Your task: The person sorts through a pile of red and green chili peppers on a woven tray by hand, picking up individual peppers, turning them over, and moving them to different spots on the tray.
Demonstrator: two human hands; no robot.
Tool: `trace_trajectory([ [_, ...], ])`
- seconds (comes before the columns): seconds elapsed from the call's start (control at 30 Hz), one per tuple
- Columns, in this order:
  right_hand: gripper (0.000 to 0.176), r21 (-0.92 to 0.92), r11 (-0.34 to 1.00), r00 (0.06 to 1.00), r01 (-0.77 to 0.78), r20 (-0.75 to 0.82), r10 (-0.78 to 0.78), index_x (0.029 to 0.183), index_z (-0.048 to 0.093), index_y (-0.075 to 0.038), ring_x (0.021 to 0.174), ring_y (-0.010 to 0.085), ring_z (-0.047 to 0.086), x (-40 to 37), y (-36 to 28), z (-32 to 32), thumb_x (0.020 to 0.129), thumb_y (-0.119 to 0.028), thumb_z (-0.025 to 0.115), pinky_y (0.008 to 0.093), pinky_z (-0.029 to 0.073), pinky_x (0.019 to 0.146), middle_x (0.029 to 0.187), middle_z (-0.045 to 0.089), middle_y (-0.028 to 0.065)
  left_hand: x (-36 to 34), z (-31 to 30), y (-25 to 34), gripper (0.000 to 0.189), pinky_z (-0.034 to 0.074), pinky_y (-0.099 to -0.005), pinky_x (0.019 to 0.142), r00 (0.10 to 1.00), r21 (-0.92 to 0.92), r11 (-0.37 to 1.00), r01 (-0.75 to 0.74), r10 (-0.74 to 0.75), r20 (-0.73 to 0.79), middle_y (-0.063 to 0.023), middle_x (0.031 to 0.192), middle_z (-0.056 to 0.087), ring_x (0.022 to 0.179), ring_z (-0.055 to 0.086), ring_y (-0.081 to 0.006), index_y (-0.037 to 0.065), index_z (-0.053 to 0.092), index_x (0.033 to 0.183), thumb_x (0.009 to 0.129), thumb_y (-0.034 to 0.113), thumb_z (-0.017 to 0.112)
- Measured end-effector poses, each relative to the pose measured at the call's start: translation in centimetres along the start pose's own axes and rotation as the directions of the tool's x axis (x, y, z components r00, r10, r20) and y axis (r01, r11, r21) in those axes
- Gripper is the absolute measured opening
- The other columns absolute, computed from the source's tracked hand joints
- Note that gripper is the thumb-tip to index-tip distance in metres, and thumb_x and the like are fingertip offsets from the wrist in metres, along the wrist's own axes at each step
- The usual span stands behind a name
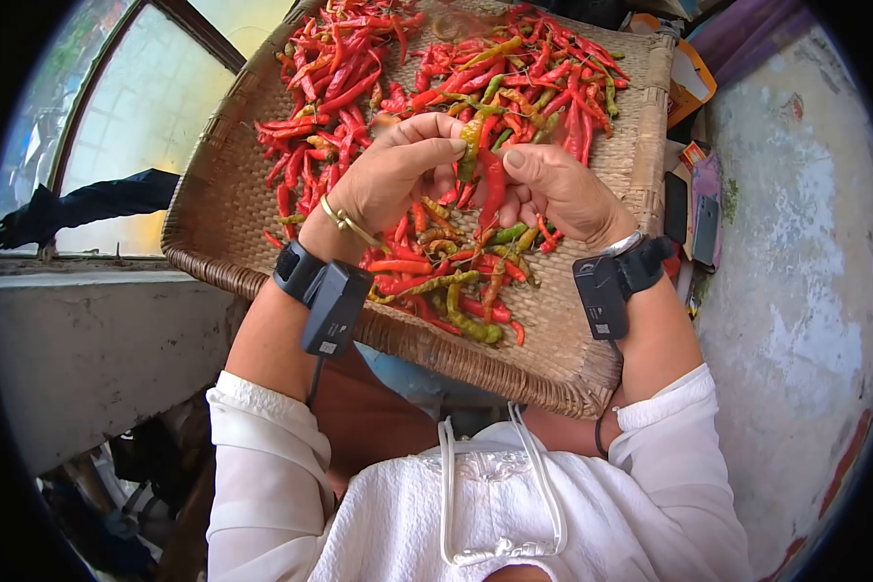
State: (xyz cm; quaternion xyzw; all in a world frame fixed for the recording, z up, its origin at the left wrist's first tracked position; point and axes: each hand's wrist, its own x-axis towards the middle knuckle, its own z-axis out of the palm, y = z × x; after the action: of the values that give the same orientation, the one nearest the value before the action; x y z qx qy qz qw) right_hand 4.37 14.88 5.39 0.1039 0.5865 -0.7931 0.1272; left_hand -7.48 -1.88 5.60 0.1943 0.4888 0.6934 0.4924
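Observation:
Both of my hands are raised over a wide woven basket (228,175) of chili peppers. Between the thumb and fingers of my left hand (388,175) is a yellow-green chili pepper (471,144), held upright. My right hand (567,194) pinches a red chili pepper (493,189) close beside it; the two peppers look to be touching or nearly so. Some fingertips are hidden behind the peppers. Below my hands lies a mixed pile of red, green and yellowish chilies (446,276). A mostly red heap (335,78) fills the basket's far left, and another mixed heap (524,73) lies far right.
A window (116,126) and a ledge (87,276) border the left side, with dark cloth (97,209) hanging there. At right, a phone (706,228) and small packages stand between the basket and a stained wall (786,213). The basket rests over my lap.

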Motion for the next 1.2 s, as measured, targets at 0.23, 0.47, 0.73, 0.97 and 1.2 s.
trace_trajectory([
  [0.23, 0.022, -0.771, 0.611, 0.953, -0.179, 0.018, 0.302, 0.074, 0.059, 0.002, 0.050, 0.0166, 0.053, -0.3, -0.5, 0.6, 0.076, -0.020, 0.058, 0.0307, 0.041, 0.049, 0.055, 0.053, 0.0104, 0.2, -0.6, 0.2, 0.005, 0.038, -0.0165, 0.050, 0.986, 0.157, 0.986, 0.047, -0.021, -0.166, 0.0054, 0.064, 0.053, 0.053, 0.049, -0.0033, 0.009, 0.058, 0.085, 0.082, 0.013, 0.058],
  [0.47, 0.023, -0.869, 0.495, 0.982, 0.021, 0.110, 0.152, 0.071, 0.059, 0.001, 0.049, 0.0080, 0.044, 0.1, 0.4, 0.1, 0.081, -0.020, 0.056, 0.0256, 0.036, 0.046, 0.054, 0.052, 0.0018, 2.5, 0.4, 2.1, 0.029, 0.049, -0.0201, 0.063, 0.922, -0.031, 0.943, -0.331, 0.317, -0.220, -0.0044, 0.096, 0.060, 0.075, 0.059, -0.0079, 0.004, 0.052, 0.113, 0.086, 0.013, 0.054],
  [0.73, 0.019, -0.747, 0.640, 0.970, -0.179, -0.025, 0.242, 0.082, 0.061, -0.001, 0.055, 0.0068, 0.048, 0.3, -0.2, -1.3, 0.082, -0.020, 0.057, 0.0234, 0.039, 0.049, 0.064, 0.056, -0.0001, 2.3, -1.7, -0.9, 0.023, 0.049, -0.0288, 0.063, 0.996, 0.836, 0.544, -0.066, 0.090, 0.020, -0.0080, 0.083, 0.064, 0.070, 0.062, -0.0182, 0.005, 0.060, 0.102, 0.082, 0.015, 0.055],
  [0.97, 0.023, -0.099, 0.906, 0.722, 0.411, -0.571, -0.390, 0.095, 0.060, -0.002, 0.061, 0.0068, 0.055, 1.1, -1.8, -1.5, 0.083, -0.020, 0.057, 0.0189, 0.042, 0.052, 0.077, 0.062, 0.0026, 1.6, -2.2, -2.2, 0.020, 0.047, -0.0376, 0.066, 0.989, 0.991, 0.055, -0.125, 0.093, 0.119, -0.0130, 0.079, 0.062, 0.073, 0.060, -0.0289, 0.007, 0.063, 0.090, 0.073, 0.016, 0.058],
  [1.2, 0.016, -0.953, 0.302, 0.999, -0.020, -0.031, -0.032, 0.083, 0.064, -0.005, 0.074, 0.0276, 0.061, 0.7, 1.4, -2.8, 0.069, -0.013, 0.062, 0.0362, 0.047, 0.067, 0.081, 0.063, 0.0138, 2.0, -0.1, -5.3, 0.025, 0.047, -0.0374, 0.069, 0.921, 0.943, 0.138, -0.301, -0.216, 0.326, -0.0139, 0.082, 0.062, 0.075, 0.060, -0.0290, 0.005, 0.062, 0.093, 0.071, 0.017, 0.059],
])
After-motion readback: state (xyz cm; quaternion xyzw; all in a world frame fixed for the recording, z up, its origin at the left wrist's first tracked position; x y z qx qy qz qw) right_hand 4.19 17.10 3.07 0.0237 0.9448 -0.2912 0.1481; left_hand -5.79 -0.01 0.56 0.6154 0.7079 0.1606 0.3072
